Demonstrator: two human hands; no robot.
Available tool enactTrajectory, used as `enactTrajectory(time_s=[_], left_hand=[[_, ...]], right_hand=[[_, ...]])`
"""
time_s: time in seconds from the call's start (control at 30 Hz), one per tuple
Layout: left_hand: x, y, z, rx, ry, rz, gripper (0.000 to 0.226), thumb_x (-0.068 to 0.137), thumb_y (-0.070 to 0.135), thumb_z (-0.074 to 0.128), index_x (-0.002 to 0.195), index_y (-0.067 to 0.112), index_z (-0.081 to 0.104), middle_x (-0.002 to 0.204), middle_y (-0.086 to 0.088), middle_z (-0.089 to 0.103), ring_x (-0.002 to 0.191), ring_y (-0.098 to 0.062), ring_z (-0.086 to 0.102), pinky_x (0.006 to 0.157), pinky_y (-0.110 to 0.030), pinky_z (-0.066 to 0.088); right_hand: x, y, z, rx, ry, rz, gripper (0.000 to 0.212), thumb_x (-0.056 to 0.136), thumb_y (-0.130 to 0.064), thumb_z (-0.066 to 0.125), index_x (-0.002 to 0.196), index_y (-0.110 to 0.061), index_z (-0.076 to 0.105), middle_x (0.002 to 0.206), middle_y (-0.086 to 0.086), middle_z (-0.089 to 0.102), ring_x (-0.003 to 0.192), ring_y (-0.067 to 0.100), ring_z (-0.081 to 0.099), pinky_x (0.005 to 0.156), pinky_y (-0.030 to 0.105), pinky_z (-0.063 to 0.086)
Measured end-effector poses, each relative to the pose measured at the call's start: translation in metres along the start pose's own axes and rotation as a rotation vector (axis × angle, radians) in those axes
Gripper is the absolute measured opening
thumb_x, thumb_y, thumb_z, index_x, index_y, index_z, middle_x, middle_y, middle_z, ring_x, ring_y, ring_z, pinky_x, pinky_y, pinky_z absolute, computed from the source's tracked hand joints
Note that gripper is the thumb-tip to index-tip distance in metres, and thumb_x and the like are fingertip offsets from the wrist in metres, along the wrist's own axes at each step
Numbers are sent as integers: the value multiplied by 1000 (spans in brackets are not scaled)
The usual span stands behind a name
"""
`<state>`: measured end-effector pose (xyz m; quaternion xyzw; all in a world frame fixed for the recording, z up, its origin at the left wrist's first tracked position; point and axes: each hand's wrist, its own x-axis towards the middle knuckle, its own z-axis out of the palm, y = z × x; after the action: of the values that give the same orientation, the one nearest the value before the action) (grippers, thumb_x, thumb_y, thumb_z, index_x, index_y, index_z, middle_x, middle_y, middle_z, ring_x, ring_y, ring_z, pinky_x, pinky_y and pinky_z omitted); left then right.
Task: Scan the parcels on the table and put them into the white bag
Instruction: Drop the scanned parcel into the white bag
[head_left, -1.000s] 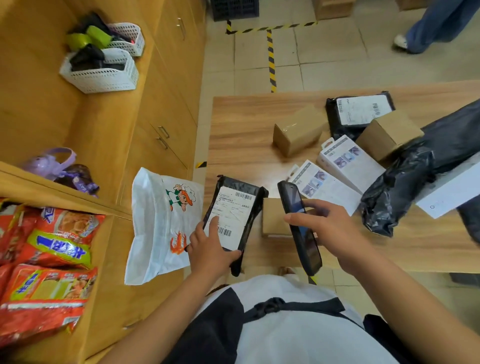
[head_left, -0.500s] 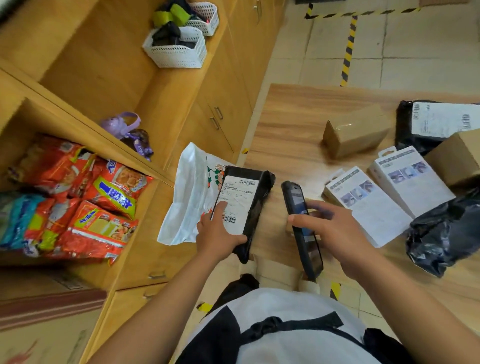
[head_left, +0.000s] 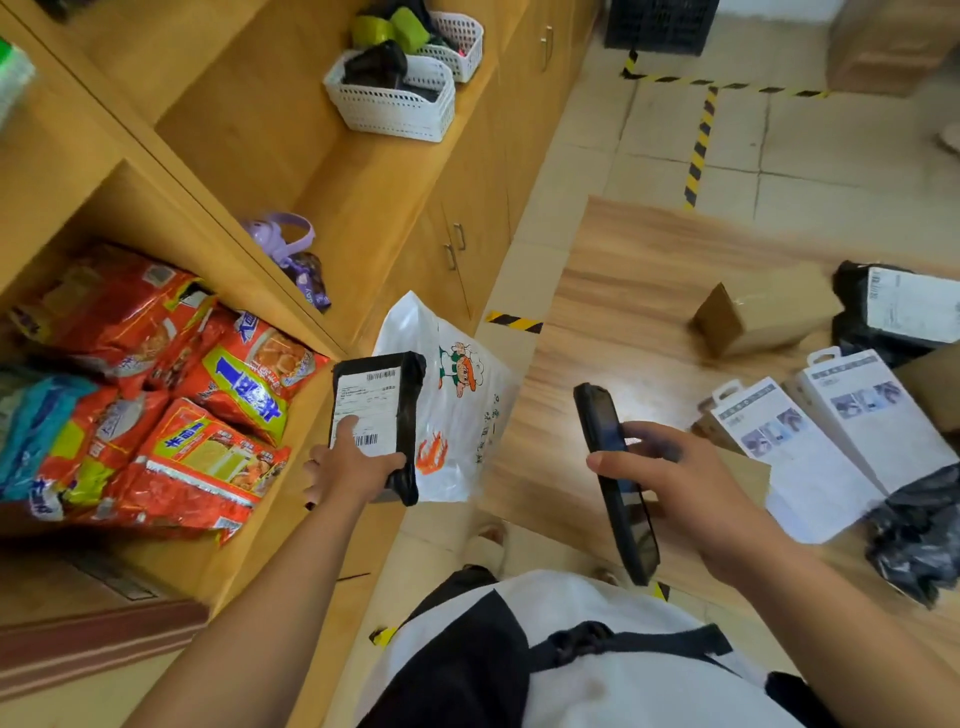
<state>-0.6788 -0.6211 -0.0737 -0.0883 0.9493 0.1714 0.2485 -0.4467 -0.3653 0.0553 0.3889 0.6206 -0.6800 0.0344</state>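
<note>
The left hand (head_left: 349, 465) grips a black parcel (head_left: 382, 415) in front of the white bag (head_left: 467, 415), while the right hand (head_left: 670, 480) grips a handheld scanner (head_left: 615, 483) above the desk (head_left: 623, 291) edge.

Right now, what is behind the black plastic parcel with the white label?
The white plastic bag with a cartoon print shows behind the black plastic parcel in the left hand. The parcel covers the bag's left part; its contents cannot be seen.

1. Black parcel (head_left: 405, 410), white label up — held before the white bag (head_left: 467, 410).
2. Bag, cartoon-printed, at the table (head_left: 623, 291) edge.
3. Cardboard box (head_left: 763, 317), two white boxes (head_left: 795, 452) lie on the table.
4. Black scanner (head_left: 618, 467) — held above it.
</note>
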Motion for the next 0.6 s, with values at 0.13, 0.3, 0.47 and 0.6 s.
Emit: enactTrajectory(time_s=[0.13, 0.3, 0.47, 0.6], left_hand=[[26, -3, 3, 104, -14, -35, 91, 68, 47, 80, 143, 42, 27, 133, -18, 36, 122, -39, 35, 101, -56, 34], [39, 6, 22, 160, 45, -79, 101, 67, 59, 80, 145, 43, 19, 136, -19, 33, 125, -38, 32, 104, -56, 26], [35, 11, 48, 176, 122, -119, 102, 65, 73, 75, 146, 45, 20, 136, -17, 33, 117, -30, 37, 99, -44, 30], [44, 18, 58, 51, 84, -163, 104, 66, 62, 82, 146, 43, 18, 136, -18, 29, 118, -33, 36, 100, -47, 30]], right_hand=[[5, -7, 25, -31, 70, 14, 72, 48, -56, 84, 114, -29, 73, 101, 5, 75, 95, 24, 71, 84, 45, 56], [8, -14, 53, -15, 115, 54, 79, 44, -60, 85, 115, -27, 74, 103, 6, 75, 98, 27, 71, 92, 56, 55], [5, -13, 72, 16, 149, 84, 74, 44, -59, 86, 112, -31, 75, 94, -1, 76, 89, 20, 74, 87, 54, 58], [-1, -9, 82, 55, 201, 103, 80, 44, -58, 86, 118, -33, 71, 97, -4, 77, 86, 11, 75, 75, 42, 59]])
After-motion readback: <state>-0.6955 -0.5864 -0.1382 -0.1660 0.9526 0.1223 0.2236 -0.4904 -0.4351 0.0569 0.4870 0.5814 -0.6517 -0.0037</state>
